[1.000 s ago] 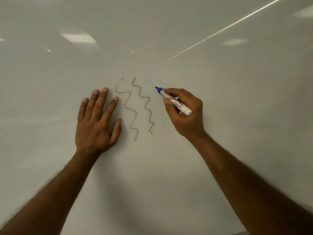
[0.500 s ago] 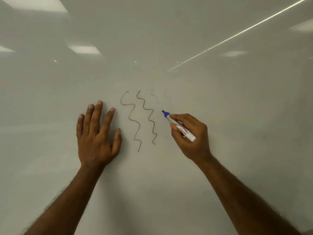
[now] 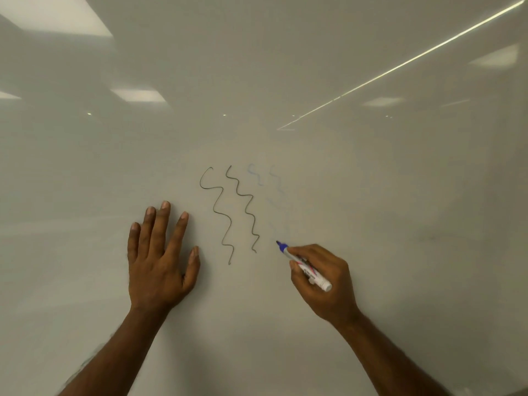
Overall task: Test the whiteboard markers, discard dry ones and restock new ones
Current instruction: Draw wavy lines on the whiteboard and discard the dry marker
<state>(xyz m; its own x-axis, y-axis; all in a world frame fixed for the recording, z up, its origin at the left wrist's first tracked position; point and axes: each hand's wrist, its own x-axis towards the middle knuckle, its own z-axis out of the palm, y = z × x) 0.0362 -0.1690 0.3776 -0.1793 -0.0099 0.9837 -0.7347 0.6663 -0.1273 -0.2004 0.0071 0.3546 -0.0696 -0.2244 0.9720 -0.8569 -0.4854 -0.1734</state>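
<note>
On the head camera I am seeing one marker (image 3: 304, 265), white-barrelled and blue-tipped, its nib sitting at the whiteboard (image 3: 400, 195) just right of two dark wavy lines (image 3: 245, 212), below two faint blue lines (image 3: 258, 178). The right hand (image 3: 328, 298) is gripping it; the left hand (image 3: 160, 264) is lying flat on the board, fingers straight.

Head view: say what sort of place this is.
Likely an office or classroom: a glossy whiteboard fills the view, it reflects ceiling light panels, and the right hand holds a blue marker.
</note>
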